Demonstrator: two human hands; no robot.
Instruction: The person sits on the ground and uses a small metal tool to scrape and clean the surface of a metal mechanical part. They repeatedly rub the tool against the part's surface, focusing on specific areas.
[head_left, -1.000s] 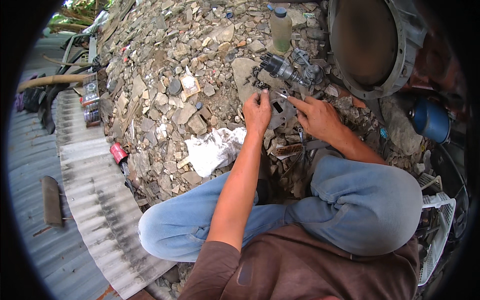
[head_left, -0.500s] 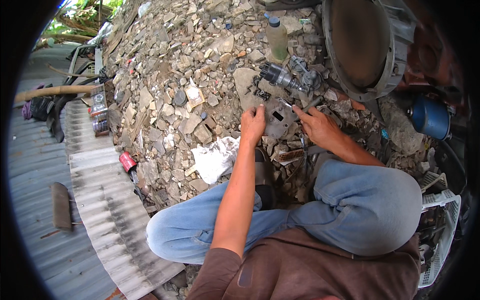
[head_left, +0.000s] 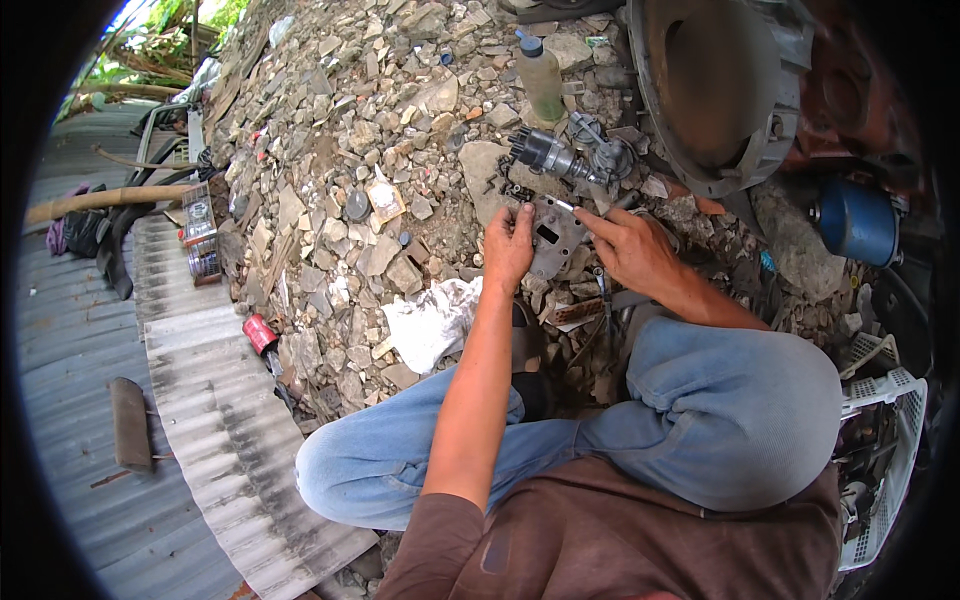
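Note:
A flat grey metal plate [head_left: 556,258] with a dark rectangular slot and small holes lies between my two hands, in front of my crossed legs. My left hand [head_left: 508,250] is closed on its left edge, with the fingertips at the upper corner. From the other side my right hand [head_left: 638,250] grips a slim tool with a shiny metal tip [head_left: 562,205], which meets the plate's upper edge. Most of the tool is hidden by the fingers, so its kind is unclear. Just beyond lie small dark bolts [head_left: 516,192] and a cylindrical metal engine part [head_left: 555,154] with a black ribbed cap.
A bottle [head_left: 541,80] with a blue cap stands beyond the parts. A large round metal housing [head_left: 640,90] and a blue canister [head_left: 858,222] are at the right. White cloth [head_left: 432,322] lies on the rubble, left of my legs. A white plastic crate [head_left: 890,480] sits near my right knee.
The plate has turned and shifted slightly left, and my left fingers now overlap its corner. The tool tip stays at its upper edge. The whole view has moved a little.

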